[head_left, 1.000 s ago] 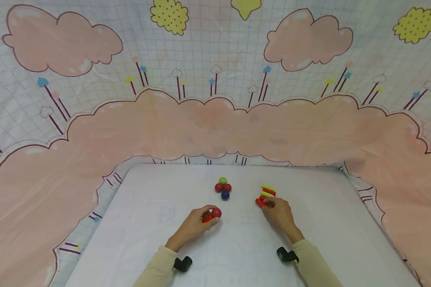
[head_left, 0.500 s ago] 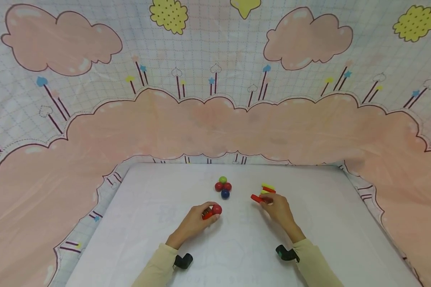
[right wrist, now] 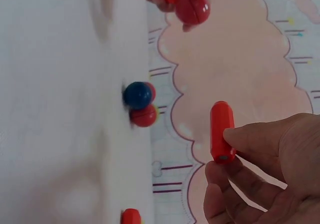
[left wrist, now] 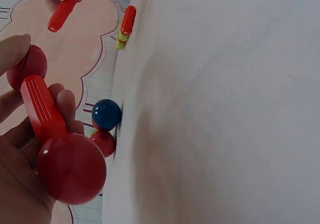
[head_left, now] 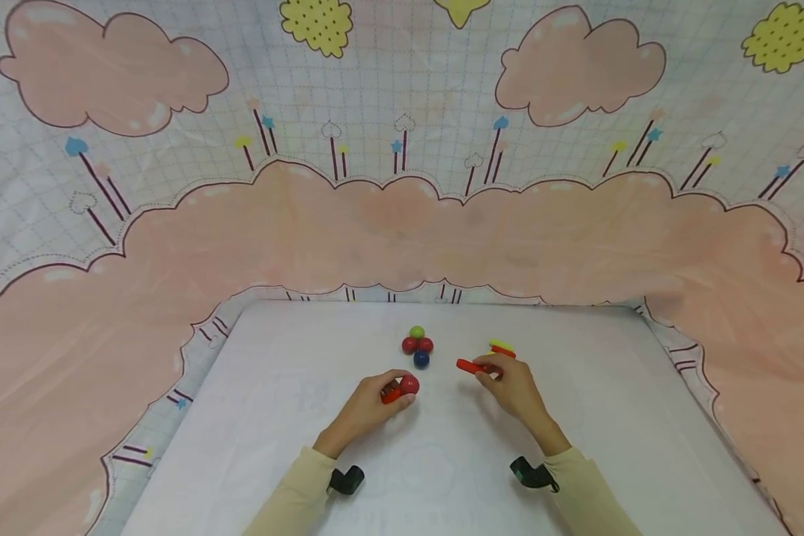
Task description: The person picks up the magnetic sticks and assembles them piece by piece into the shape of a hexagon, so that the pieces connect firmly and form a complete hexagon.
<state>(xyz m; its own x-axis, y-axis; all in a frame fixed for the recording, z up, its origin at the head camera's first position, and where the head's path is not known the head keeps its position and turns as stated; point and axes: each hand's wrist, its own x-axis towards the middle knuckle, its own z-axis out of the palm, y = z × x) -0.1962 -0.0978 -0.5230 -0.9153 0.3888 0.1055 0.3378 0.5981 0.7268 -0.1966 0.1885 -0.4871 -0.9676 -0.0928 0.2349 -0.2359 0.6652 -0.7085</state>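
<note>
My left hand (head_left: pixel 365 409) grips a toy piece made of a red rod (left wrist: pixel 42 107) with a red ball (left wrist: pixel 72 168) at one end and another red ball (left wrist: pixel 39 64) at the other. Thumb and fingers of my right hand (head_left: pixel 519 391) pinch a single red rod (right wrist: pixel 221 129), raised off the table and pointing toward the left hand. Between and beyond the hands, a blue ball (head_left: pixel 421 359), two red balls (head_left: pixel 409 345) and a green ball (head_left: pixel 417 332) sit clustered on the table. The two held pieces are apart.
Just behind the right hand lie yellow-green rods (head_left: pixel 501 345) and a red rod (head_left: pixel 505 352), partly hidden by that hand. The white table (head_left: pixel 308 335) ends at a back edge, against a cloth (head_left: pixel 402 238) printed with clouds.
My right hand has lifted the red rod from the row of rods and brought it leftward. The left hand, still holding its rod and balls, has shifted slightly forward and right.
</note>
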